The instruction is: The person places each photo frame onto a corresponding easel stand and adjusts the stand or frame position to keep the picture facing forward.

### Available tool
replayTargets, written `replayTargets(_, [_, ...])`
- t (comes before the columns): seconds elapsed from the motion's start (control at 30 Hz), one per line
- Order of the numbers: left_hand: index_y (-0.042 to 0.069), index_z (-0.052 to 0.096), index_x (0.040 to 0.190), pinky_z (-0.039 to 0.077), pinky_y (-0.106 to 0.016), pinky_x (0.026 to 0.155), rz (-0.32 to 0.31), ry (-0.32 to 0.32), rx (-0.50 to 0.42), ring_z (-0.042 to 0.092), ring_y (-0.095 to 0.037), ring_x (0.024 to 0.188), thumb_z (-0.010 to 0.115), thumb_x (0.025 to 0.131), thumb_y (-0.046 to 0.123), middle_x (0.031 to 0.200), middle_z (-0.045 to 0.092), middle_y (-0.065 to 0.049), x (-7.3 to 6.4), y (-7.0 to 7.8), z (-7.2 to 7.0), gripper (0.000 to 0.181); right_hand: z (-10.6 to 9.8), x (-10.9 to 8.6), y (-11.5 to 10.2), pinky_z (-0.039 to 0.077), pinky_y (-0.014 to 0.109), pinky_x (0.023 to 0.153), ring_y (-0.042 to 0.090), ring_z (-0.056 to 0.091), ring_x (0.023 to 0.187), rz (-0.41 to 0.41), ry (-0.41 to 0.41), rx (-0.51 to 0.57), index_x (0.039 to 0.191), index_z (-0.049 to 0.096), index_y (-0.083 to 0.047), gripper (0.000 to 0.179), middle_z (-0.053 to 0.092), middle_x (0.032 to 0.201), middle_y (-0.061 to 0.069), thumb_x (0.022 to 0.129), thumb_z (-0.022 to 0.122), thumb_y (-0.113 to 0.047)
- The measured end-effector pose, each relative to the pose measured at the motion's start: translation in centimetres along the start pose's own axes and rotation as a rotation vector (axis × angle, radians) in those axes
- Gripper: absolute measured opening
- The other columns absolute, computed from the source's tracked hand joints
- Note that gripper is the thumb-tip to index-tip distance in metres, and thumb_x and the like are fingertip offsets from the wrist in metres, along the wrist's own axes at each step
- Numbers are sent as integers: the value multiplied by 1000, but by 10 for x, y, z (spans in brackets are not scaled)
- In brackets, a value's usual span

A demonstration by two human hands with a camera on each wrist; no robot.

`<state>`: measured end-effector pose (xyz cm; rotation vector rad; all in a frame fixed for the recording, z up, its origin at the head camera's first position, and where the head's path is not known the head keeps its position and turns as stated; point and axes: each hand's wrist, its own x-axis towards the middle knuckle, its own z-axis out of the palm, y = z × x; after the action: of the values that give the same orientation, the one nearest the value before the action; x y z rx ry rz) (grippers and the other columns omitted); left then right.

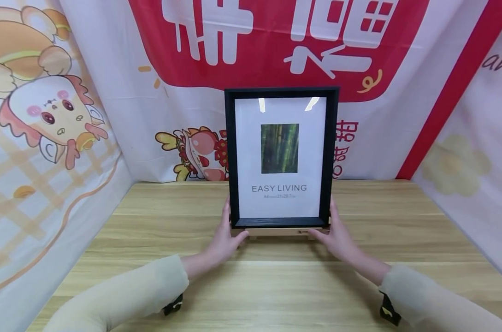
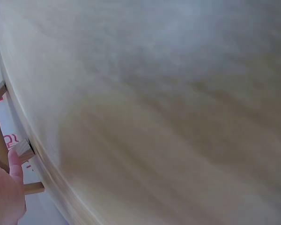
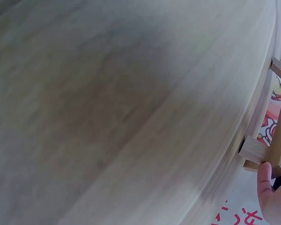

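Observation:
A black picture frame stands upright, leaning back slightly, on the front ledge of a small wooden easel. Behind its glass, a white sheet shows a bamboo picture and the words EASY LIVING. My left hand grips the lower left corner, thumb along the ledge, fingers up the side and partly hidden by the frame. At the lower right corner my right hand holds in the same way. The left wrist view has the left thumb against the easel's wood; the right thumb presses near an easel leg.
Under the easel lies a wood-grain table. A red and white printed cloth hangs right behind the frame. Patterned cloths line the left side and right side.

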<state>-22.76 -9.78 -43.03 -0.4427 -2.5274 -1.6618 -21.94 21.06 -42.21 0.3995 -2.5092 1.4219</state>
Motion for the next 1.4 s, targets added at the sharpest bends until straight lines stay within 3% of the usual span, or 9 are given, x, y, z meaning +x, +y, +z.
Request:
replayTargets(0.2, [41, -11, 153, 33, -46, 110, 12, 10, 59, 37, -34, 135, 71, 86, 1, 157, 24, -10, 0, -5, -9, 113, 6, 2, -2, 57, 36, 80, 46, 56, 111, -2, -30, 17, 156, -6, -22, 116, 30, 147, 31, 79, 74, 10])
replayTargets(0.37, [34, -12, 155, 25, -45, 113, 18, 1, 70, 33, -31, 138, 71, 86, 0, 158, 22, -6, 1, -7, -10, 113, 8, 3, -2, 57, 35, 80, 46, 57, 109, 2, -33, 30, 156, -6, -22, 115, 31, 147, 31, 80, 73, 11])
replayTargets(0.63, [43, -17, 150, 17, -40, 116, 27, -25, 95, 21, -24, 143, 68, 89, 2, 161, 11, 2, 2, -5, -10, 113, 7, 4, 0, 57, 34, 78, 46, 60, 104, -8, -30, 52, 156, -7, -21, 116, 32, 143, 34, 79, 73, 13])
replayTargets(1.0, [45, -18, 149, 22, -41, 114, -3, -51, 120, 23, -29, 142, 67, 91, 4, 161, 9, -2, 1, -4, -11, 111, 7, 5, 1, 55, 44, 83, 47, 56, 111, -28, -4, 85, 156, -5, -14, 116, 34, 142, 35, 76, 77, 10])
replayTargets(1.4, [44, -17, 150, 19, -44, 115, -25, -53, 107, 26, -31, 141, 67, 90, 3, 160, 14, -5, 1, -4, -14, 111, 11, 4, -2, 54, 43, 87, 45, 50, 118, 5, 9, 62, 157, -4, -20, 117, 30, 146, 30, 77, 75, 14])
